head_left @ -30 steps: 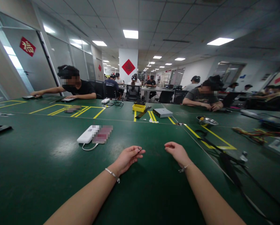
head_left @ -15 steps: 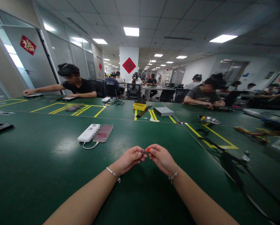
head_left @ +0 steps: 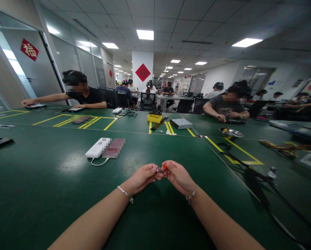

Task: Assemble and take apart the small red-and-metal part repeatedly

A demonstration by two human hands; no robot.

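Both my hands meet above the green table [head_left: 53,194], fingertips close together. Between thumb and fingers my left hand [head_left: 146,174] pinches a small dark and silvery piece [head_left: 158,169], too small to name. A small orange piece [head_left: 165,166] is pinched by my right hand [head_left: 178,174]; its kind cannot be made out. The two pieces are side by side, and whether they touch I cannot tell. The fingers cover part of each one.
A white power bank [head_left: 98,148] with a cable lies beyond my left hand. Farther off are a yellow bin [head_left: 154,119], a grey box [head_left: 181,124] and a metal dish [head_left: 231,132]. Black cables [head_left: 254,177] run along the right. Two people sit across the table.
My right fingers have turned slightly, so more of the orange piece shows. The silvery piece in my left hand is tilted a little differently.
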